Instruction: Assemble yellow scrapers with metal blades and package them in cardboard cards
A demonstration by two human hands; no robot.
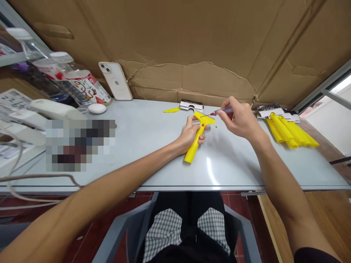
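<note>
My left hand (193, 133) is closed around a yellow scraper (195, 144), its wide head pointing away from me and its handle slanting toward the table's front edge. In my right hand (240, 117) is a screwdriver (223, 110) with a dark translucent handle. Its thin shaft reaches left to the scraper head, with the tip at or near a hole there; contact is too small to tell. A tiny screw-like piece (216, 126) lies on the table just right of the head. Behind the scraper lie a black-and-white card (191, 105) and a flat yellow strip (172, 110).
Several yellow scrapers (290, 131) with header cards lie at the right. A phone (116, 81) leans on the cardboard (192, 44) at the back. Bottles (87, 86), a white mouse-like object (97, 108), cables (38, 176) and a blurred-out patch (82, 146) occupy the left.
</note>
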